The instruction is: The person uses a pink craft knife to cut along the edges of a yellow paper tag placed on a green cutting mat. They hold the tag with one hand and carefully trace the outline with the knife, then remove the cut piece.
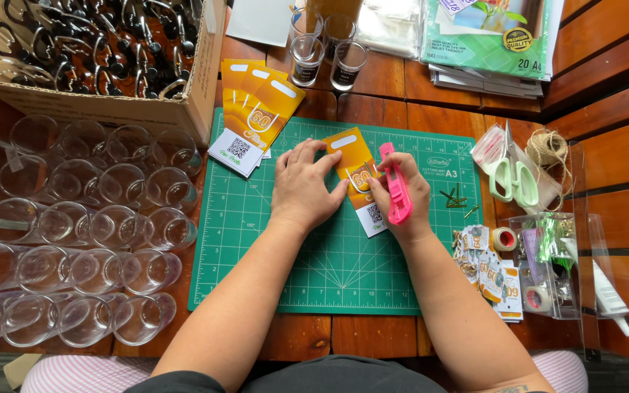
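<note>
Cutting an orange card (pixel 356 172) on the green cutting mat (pixel 271 276), mid-surface; card lying flat near mat's top edge, tilted, white end toward the person.

Left hand (pixel 303 185) flat, fingers pressed together, pinning card's left edge; right hand (pixel 402 200) closed round a pink utility knife (pixel 394 182), blade end down at card's right side. Best kept so: firm downward hold, left fingertips clear of the blade line, knife drawn shallow and steady, cut kept over the mat and off the wooden surface (pixel 373 335).

Largest to smallest:
- brown cardboard box (pixel 111 109) at surface's top-left corner, full of black clips;
- green paper pack (pixel 489 36) on a stack at top-right;
- clear plastic organiser (pixel 547 269) by right edge, holding tape rolls and green bits;
- fan of orange cards (pixel 256 109), white ends with square codes, across mat's top-left corner;
- pile of small printed tags (pixel 489 276) just off mat's right edge.
</note>
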